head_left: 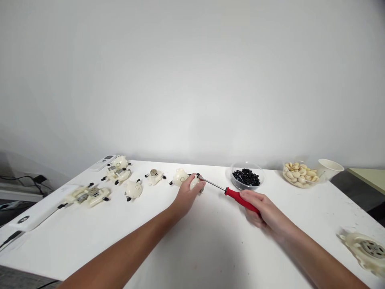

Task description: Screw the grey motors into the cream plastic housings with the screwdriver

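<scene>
My left hand (185,197) is closed around a small cream plastic motor housing (195,183) with a black piece at its top. Most of that housing is hidden by the fingers. In my right hand (266,212) is a screwdriver with a red handle (236,196), its metal shaft (213,184) slanting up to the left. The tip meets the housing near the black piece; exact contact cannot be made out. Just behind my left hand lies another cream housing (179,177) with black ends.
Several cream motor housings (133,189) lie left on the white table (138,237), near a white power strip (45,208). At the back right are a clear bowl of black parts (246,177), a container of cream pieces (299,175) and a cup (331,168). A motor assembly (365,249) sits front right.
</scene>
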`<state>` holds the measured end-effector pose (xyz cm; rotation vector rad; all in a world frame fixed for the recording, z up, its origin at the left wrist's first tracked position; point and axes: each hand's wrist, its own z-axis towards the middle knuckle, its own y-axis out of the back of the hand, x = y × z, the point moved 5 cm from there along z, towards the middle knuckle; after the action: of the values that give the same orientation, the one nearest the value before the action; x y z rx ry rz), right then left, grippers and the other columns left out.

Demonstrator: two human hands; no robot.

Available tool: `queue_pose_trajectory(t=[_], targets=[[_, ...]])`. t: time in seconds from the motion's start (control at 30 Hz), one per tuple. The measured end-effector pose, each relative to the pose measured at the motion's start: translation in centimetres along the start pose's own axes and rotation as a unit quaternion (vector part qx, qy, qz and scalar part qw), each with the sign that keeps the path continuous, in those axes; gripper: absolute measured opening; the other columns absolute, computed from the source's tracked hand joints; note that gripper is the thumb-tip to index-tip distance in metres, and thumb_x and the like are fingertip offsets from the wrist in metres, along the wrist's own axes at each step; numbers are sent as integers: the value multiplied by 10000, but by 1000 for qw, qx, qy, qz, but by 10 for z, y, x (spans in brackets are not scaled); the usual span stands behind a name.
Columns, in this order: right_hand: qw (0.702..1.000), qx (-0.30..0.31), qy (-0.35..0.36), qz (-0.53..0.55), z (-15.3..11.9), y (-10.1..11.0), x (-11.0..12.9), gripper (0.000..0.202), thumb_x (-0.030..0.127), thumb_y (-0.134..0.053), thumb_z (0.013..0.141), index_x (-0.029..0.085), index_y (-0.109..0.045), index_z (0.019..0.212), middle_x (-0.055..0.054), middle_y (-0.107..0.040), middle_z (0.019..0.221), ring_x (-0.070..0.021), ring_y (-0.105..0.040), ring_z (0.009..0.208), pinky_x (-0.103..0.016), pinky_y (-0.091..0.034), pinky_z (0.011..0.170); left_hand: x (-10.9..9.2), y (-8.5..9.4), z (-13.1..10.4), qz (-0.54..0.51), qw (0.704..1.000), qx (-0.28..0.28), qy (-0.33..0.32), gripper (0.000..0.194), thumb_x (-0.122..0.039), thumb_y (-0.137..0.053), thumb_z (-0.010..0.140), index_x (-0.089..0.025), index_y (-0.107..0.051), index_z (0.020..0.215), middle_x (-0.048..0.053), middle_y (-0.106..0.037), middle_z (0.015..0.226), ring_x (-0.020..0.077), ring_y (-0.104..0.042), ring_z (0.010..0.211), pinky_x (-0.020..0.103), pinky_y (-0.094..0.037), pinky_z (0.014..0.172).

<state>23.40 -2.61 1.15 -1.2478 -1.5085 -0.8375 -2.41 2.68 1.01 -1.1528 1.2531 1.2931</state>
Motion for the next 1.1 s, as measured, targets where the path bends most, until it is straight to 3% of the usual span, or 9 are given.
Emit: queue_pose_trajectory(t=[0.1,0.2,0.33,0.43,0.57,0.67,0.8,0.93,1.1], targets=[[985,76,-92,122,1,-5,-7,414,598,-621,942,184,-635,935,100,-275,535,-79,-124,486,-227,-98,435,-14,-4,-4,22,998,36,-55,293,-471,-690,882,-204,-686,1001,9,-631,804,167,-547,738,262,-433,687],[990,78,-64,102,0,-5,-1,372,569,-679,914,211,-581,945,105,-306,555,-74,-131,486,-218,-97,445,-13,-3,-3,22,998,25,-45,304,-484,-686,880,-209,-684,1011,-7,-595,738,159,-520,683,255,-409,633],[990,-23,75,-115,-6,-3,16,409,543,-789,805,268,-592,1035,56,-548,674,-108,-374,504,-228,-277,480,3,1,4,-11,1000,-16,24,477,-506,-727,820,-190,-669,1173,-42,-516,634,138,-456,564,250,-321,515],[924,-95,230,-292,-16,-5,33,331,555,-697,872,270,-668,1039,-31,-696,873,-202,-581,684,-309,-438,628,10,0,7,-42,997,-12,59,635,-505,-741,797,-164,-607,1316,-67,-478,618,106,-395,503,243,-271,484],[865,-117,309,-376,-23,-9,36,261,506,-615,944,273,-703,1020,-49,-697,843,-207,-574,670,-330,-430,652,11,-2,5,-44,997,16,66,641,-514,-737,801,-158,-613,1319,-48,-522,645,105,-404,502,244,-278,489],[911,-116,249,-306,-16,-4,27,295,539,-647,923,249,-698,913,-17,-613,710,-175,-485,601,-304,-363,585,6,1,3,-13,999,2,45,560,-501,-739,806,-178,-657,1255,3,-614,723,154,-520,606,257,-354,545],[996,-15,56,-72,0,-3,4,404,594,-690,880,218,-600,762,53,-421,542,-106,-293,484,-254,-179,476,-9,1,-2,25,1000,5,-9,387,-486,-707,833,-197,-701,1090,41,-668,800,209,-583,747,274,-415,624],[987,84,-89,101,1,-9,-9,426,594,-620,928,176,-674,866,88,-307,509,-75,-137,453,-237,-86,427,-24,-3,-8,46,996,62,-51,273,-476,-632,909,-215,-677,977,12,-621,765,178,-528,697,263,-404,622],[973,119,-131,150,-2,-13,-11,454,585,-618,948,143,-716,914,65,-369,578,-50,-142,454,-212,-76,415,-18,-4,-3,14,996,74,-44,282,-474,-652,915,-219,-655,1036,-25,-542,732,122,-435,616,232,-345,572]])
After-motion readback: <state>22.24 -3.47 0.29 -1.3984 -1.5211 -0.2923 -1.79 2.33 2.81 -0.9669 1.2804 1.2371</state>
